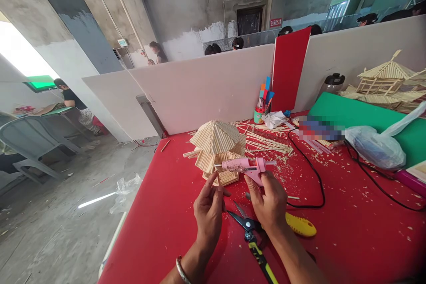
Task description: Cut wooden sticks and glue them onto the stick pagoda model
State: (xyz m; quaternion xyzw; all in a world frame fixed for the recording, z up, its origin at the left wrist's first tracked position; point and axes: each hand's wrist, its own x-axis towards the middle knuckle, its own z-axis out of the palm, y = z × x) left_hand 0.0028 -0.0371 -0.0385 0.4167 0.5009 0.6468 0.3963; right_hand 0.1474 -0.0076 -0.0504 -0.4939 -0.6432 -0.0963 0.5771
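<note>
– So, biggest first?
– Red worktop (349, 239), littered with wood chips. On it stands a pale house (218, 142) built of thin round sticks with a tiered roof, just beyond both hands.
– And the gun?
– Pink plastic, with a trailing black cord. The gun (244, 166) is clasped in the right hand (268, 202). Its long axis runs level from right to left, and the nozzle points at the house's lower storey.
– Which hand is nearer the house?
– That's the left hand (208, 211). Its fingers pinch what looks like a short stick (218, 180), held upright just under the nozzle. I can't tell whether the two touch.
– Anything closer in?
– Dark-bladed scissors (248, 224) lie flat beneath the right hand, and a smooth yellow cutter (301, 226) lies just right of that wrist.
</note>
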